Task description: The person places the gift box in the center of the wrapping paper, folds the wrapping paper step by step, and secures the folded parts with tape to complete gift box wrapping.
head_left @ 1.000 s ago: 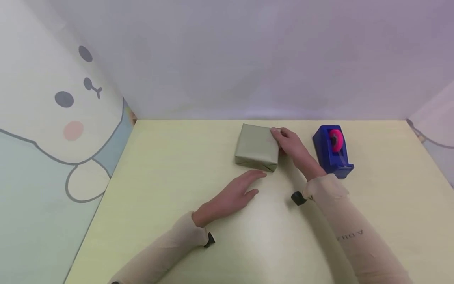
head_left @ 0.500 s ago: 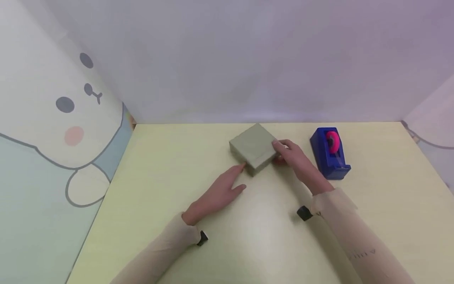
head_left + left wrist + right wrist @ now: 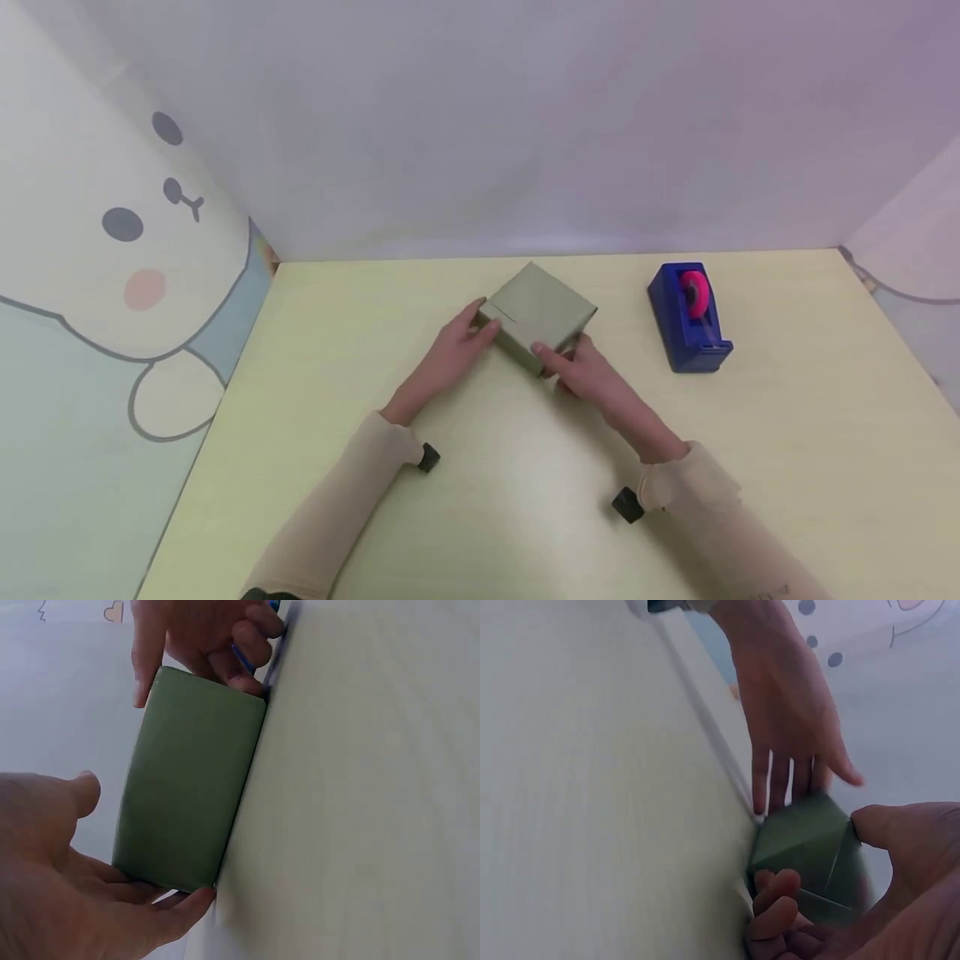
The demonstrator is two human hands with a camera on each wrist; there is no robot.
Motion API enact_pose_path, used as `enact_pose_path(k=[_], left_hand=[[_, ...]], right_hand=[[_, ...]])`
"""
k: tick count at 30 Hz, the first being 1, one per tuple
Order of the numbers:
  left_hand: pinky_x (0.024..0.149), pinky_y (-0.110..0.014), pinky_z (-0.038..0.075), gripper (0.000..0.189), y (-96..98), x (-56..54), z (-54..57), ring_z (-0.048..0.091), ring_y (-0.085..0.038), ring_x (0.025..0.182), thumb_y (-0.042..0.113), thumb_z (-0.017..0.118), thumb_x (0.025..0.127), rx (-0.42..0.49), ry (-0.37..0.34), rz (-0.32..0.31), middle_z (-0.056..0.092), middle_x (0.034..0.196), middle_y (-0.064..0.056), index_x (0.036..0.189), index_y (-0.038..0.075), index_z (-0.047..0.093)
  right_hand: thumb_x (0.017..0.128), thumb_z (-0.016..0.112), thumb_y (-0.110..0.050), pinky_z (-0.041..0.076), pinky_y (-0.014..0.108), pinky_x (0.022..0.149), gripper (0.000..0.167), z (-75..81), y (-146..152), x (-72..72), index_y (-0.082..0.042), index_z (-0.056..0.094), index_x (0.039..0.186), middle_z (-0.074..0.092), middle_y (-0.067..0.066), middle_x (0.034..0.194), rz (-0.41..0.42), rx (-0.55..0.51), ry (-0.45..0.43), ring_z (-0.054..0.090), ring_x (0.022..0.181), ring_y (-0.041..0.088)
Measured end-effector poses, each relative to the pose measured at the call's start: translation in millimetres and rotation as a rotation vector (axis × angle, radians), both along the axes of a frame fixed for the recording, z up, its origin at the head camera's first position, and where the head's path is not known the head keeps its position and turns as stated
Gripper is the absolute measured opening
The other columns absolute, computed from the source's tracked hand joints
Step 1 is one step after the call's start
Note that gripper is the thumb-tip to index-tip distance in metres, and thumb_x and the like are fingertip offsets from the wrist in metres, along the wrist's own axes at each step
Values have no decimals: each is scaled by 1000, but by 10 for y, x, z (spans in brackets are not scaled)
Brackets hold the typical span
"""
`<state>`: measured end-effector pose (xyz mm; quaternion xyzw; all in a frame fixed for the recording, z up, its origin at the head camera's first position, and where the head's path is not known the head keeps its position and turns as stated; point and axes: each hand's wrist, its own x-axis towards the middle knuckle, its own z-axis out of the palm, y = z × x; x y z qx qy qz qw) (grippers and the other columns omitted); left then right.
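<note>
A green paper-wrapped box (image 3: 542, 302) sits turned cornerwise near the back of the table, a near side facing me. My left hand (image 3: 448, 354) touches its left side with nearly straight fingers (image 3: 778, 776). In the left wrist view the left thumb (image 3: 87, 793) stands off the box. My right hand (image 3: 592, 379) grips the near right side, thumb on the top edge and fingers curled low against the side. Folded paper seams show on that side of the box (image 3: 810, 847) in the right wrist view, partly behind the fingers.
A blue tape dispenser (image 3: 686, 321) with a pink roll (image 3: 696, 293) stands right of the box. Behind the table (image 3: 360, 317) rises a pale wall (image 3: 525, 125). A cartoon-printed panel (image 3: 97, 333) borders the left side.
The box has turned clockwise, then tilted cornerwise toward me. My right hand has shifted from its far right corner to the near right side. My left hand has come up to the left side.
</note>
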<state>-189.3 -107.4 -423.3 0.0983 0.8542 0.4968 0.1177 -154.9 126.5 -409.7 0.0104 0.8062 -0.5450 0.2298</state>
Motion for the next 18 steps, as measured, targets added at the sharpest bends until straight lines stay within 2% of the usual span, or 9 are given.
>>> enact_pose_path(k=[4,6,9,12,15,18], left_hand=[[126,-48,34,79,24,-211,3,40,-35,154,47,51,108,1,-34,42,33,169,-19,167,7,18],[129,-47,27,81,26,-317,7,30,-33,159,46,50,108,-3,-56,54,24,173,-17,168,7,10],[133,-43,14,81,1,-456,24,13,-27,164,43,47,109,-5,-89,59,11,177,-10,168,9,3],[134,-40,7,79,-42,-552,50,2,-21,165,40,45,110,12,-126,29,1,177,-4,168,11,0],[134,-38,5,75,-72,-616,62,-2,-19,164,36,43,111,39,-148,-28,-4,177,-1,167,13,-2],[134,-38,5,71,-80,-649,47,-3,-20,165,35,39,112,54,-138,-60,-4,177,0,168,14,-1]], right_hand=[[105,62,-36,49,29,68,93,-73,-176,83,-7,-4,162,74,21,111,12,-95,36,59,76,16],[105,63,-32,49,28,68,94,-99,-214,107,-3,-7,161,76,22,112,21,-107,35,58,76,16],[105,63,-29,51,28,75,88,-139,-212,136,5,2,160,76,20,118,37,-91,37,61,82,16],[105,62,-26,52,27,81,83,-162,-157,186,9,10,160,73,21,124,56,-81,28,64,92,17],[106,60,-22,54,29,85,75,-166,-38,255,6,18,162,68,23,132,65,-64,45,67,105,23],[107,57,-17,56,40,95,62,-165,169,303,4,30,158,64,25,137,36,-3,123,65,119,35]])
